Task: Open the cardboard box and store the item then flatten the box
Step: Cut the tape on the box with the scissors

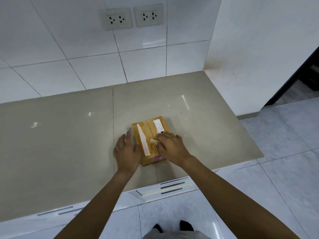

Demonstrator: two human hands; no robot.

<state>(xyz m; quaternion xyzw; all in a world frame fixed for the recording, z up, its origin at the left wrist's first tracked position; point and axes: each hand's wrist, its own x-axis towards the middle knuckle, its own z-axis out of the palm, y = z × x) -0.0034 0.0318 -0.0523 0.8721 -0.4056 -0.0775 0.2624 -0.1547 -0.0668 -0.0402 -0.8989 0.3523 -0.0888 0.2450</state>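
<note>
A small brown cardboard box (148, 130) lies closed on the beige countertop (69, 135), with a white label at its far right corner and a pale strip of tape along its top. My left hand (126, 150) rests flat against the box's left side, fingers spread. My right hand (170, 146) lies on the right half of the top and pinches a loose end of tape (153, 140) near the centre seam. The box's contents are hidden.
White tiled wall with two socket plates (132, 17) stands behind the counter. A white side wall (250, 57) closes the counter's right end. The counter's front edge (172, 185) is near my body, with tiled floor (284, 152) to the right.
</note>
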